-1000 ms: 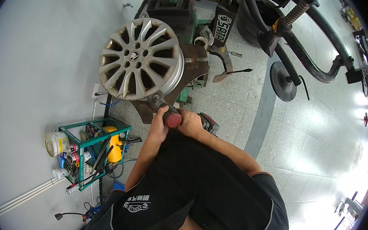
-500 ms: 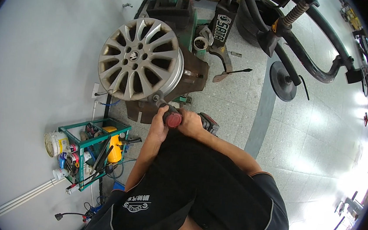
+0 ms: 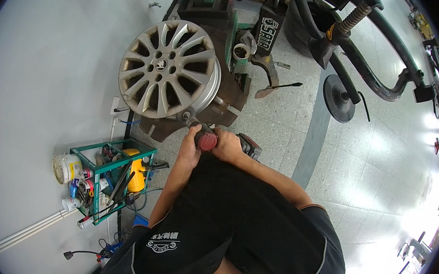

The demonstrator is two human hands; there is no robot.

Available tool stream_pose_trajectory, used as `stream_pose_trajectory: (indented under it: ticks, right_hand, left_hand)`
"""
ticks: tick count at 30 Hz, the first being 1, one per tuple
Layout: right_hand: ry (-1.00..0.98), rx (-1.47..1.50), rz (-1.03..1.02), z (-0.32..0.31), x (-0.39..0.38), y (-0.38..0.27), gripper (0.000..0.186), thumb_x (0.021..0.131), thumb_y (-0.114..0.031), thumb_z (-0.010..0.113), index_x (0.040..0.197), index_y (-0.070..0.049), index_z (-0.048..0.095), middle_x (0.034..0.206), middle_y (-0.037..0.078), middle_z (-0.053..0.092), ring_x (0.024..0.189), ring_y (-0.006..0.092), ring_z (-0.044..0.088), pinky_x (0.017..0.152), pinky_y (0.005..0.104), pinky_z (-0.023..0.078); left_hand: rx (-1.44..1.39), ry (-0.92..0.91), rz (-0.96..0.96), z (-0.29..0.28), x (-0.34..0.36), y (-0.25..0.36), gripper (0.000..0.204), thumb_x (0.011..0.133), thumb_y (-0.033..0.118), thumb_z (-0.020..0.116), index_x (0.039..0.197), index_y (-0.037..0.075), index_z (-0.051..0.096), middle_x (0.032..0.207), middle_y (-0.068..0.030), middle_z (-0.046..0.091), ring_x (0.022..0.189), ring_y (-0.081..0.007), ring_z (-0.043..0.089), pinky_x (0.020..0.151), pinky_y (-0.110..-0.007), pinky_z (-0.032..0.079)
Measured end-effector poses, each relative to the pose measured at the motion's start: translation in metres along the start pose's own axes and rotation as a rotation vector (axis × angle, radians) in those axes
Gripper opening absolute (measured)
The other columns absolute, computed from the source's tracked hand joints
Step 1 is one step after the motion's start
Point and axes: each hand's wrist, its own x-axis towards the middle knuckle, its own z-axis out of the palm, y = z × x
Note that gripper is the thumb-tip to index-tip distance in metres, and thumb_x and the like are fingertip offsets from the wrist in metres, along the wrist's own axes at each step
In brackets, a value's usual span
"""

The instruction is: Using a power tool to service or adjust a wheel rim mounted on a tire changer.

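Note:
A silver multi-spoke alloy wheel [image 3: 198, 76] without a tyre rests on the dark metal turntable [image 3: 231, 92] of a tyre changer. At its near edge I hold a red and black cordless power tool [image 3: 207, 140]. The tool's small round head meets the rim, though I cannot make out the exact contact. My left hand [image 3: 191, 146] wraps round the front of the tool's body. Closed behind it, my right hand [image 3: 228, 146] grips the handle, with the battery showing beyond the knuckles.
On the left, a green-framed tool rack [image 3: 115, 167] holds bottles and tools, beside a white bucket [image 3: 65, 169] and the grey wall. Black tyre-changer arms [image 3: 372, 67] with a round disc [image 3: 339, 98] reach in from the upper right. A tyre [image 3: 299, 26] stands behind them.
The turntable and the wheel on it have rotated; the spokes and turntable arms sit at new angles. My hands and the power tool have stayed nearly in place.

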Motion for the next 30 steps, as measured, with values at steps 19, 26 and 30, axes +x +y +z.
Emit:
stream_pose_trajectory:
  ticks: [19,26,30]
  right_hand:
    - [-0.005,-0.001,0.023,0.0,-0.001,0.001,0.03,0.074,-0.024,0.064,0.095,-0.004,0.058,0.091,0.023,0.065,0.088,0.0402,0.063,0.077,0.0492,0.05]
    - [0.015,0.016,-0.004,0.003,0.0,0.004,0.041,0.074,-0.026,0.066,0.106,-0.003,0.058,0.086,0.025,0.065,0.084,0.0411,0.063,0.074,0.0495,0.05]
    - [0.004,0.01,0.006,0.003,0.0,0.003,0.036,0.074,-0.026,0.065,0.1,-0.003,0.059,0.088,0.024,0.065,0.087,0.0407,0.063,0.076,0.0492,0.05]
  left_hand:
    - [-0.004,-0.035,-0.02,-0.005,0.006,-0.004,0.029,0.087,0.033,0.06,0.104,0.011,0.054,0.092,-0.0023,0.06,0.086,-0.0169,0.06,0.08,-0.034,0.049]
    - [-0.001,-0.027,-0.015,-0.007,0.007,-0.005,0.029,0.086,0.032,0.06,0.105,0.011,0.055,0.092,-0.002,0.06,0.087,-0.0164,0.059,0.08,-0.033,0.048]
    - [-0.002,-0.027,-0.02,-0.006,0.005,-0.003,0.027,0.086,0.032,0.061,0.104,0.011,0.055,0.092,-0.0018,0.059,0.086,-0.0162,0.059,0.08,-0.033,0.048]
